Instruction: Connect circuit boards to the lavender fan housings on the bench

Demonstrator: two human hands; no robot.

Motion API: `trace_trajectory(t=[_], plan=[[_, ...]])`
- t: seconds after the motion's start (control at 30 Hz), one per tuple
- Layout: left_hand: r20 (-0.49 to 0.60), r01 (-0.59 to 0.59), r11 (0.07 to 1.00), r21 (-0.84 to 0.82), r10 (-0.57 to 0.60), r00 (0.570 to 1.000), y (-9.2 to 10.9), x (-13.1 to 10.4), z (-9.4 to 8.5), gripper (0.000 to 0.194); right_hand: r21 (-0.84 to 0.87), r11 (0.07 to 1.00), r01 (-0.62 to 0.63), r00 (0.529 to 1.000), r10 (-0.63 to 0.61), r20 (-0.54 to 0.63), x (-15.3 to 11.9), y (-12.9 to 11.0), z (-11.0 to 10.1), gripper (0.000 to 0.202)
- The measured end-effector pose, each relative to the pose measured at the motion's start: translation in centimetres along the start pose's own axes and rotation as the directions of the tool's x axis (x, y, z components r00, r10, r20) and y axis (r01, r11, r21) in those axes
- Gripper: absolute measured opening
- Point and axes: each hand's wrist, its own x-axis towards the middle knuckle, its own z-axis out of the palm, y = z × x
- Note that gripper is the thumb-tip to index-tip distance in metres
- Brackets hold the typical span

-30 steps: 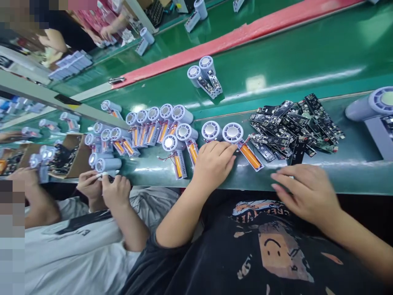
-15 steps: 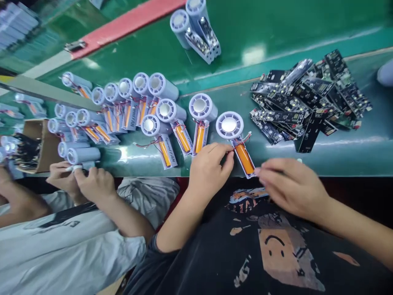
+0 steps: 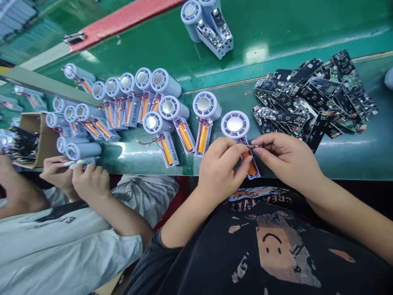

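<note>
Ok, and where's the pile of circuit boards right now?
In the head view, the pile of circuit boards lies on the green bench at the right, just beyond your right hand.

orange cell (image 3: pixel 252 167): part-hidden by left hand (image 3: pixel 223 170) | far-right unit (image 3: pixel 389 78): edge-cut | wire tip (image 3: pixel 255 146): too small to tell

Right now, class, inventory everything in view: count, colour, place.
Nearest handheld fan: one, lilac, at the hands
Other fans: over a dozen, lilac, leftward
Fans with fitted boards: two, lilac, beyond bench
Circuit boards: many, black, heaped right
Cardboard box: one, brown, far left
Strip: one, red, upper left
Workbench: one, green, across middle
Wire lead: one, red, between hands
Neighbour's hands: two, bare, left
Own shirt: one, black, below
Left hand: one, bare, pinching lead
Right hand: one, bare, pinching lead
</note>
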Motion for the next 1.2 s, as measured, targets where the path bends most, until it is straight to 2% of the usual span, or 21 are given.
trace_trajectory(t=[0.03, 0.1, 0.27, 0.37, 0.63, 1.07, 1.13, 1.2], plan=[[0.003, -0.012, 1.0, 0.003, 0.012, 1.0, 0.1, 0.1, 0.2, 0.001, 0.091, 0.995, -0.05, 0.999, 0.048, 0.023, -0.2, -0.1, 0.0, 0.015], [-0.015, -0.015, 1.0, 0.004, 0.015, 1.0, 0.1, 0.3, 0.5, 0.007, 0.261, 0.952, -0.161, 0.986, 0.142, 0.09, -0.4, -0.2, -0.1, 0.019], [-0.054, -0.008, 0.999, -0.037, 0.006, 0.999, -0.3, 0.3, 1.1, 0.007, 0.548, 0.763, -0.343, 0.939, 0.26, 0.226, -0.3, 0.2, 0.0, 0.033], [-0.057, -0.003, 0.997, -0.073, -0.002, 0.998, -0.5, 0.2, 1.2, 0.006, 0.606, 0.678, -0.416, 0.909, 0.299, 0.29, -0.2, 0.3, 0.0, 0.035], [-0.026, 0.06, 0.979, -0.196, -0.066, 0.997, -0.6, 0.3, 1.3, 0.004, 0.66, 0.533, -0.529, 0.849, 0.35, 0.397, 0.1, 0.3, 0.0, 0.033], [-0.012, 0.051, 0.967, -0.248, -0.055, 0.998, -0.9, 0.3, 1.4, 0.007, 0.648, 0.507, -0.568, 0.823, 0.345, 0.451, 0.7, 0.7, 0.1, 0.033], [0.001, 0.062, 0.97, -0.233, -0.064, 0.998, -0.9, 0.3, 1.4, 0.008, 0.616, 0.561, -0.553, 0.833, 0.34, 0.437, 0.5, 0.8, 0.2, 0.032], [0.014, 0.074, 0.973, -0.218, -0.073, 0.997, -0.9, 0.3, 1.3, 0.008, 0.515, 0.727, -0.455, 0.886, 0.311, 0.344, 0.0, 0.6, 0.1, 0.027]])
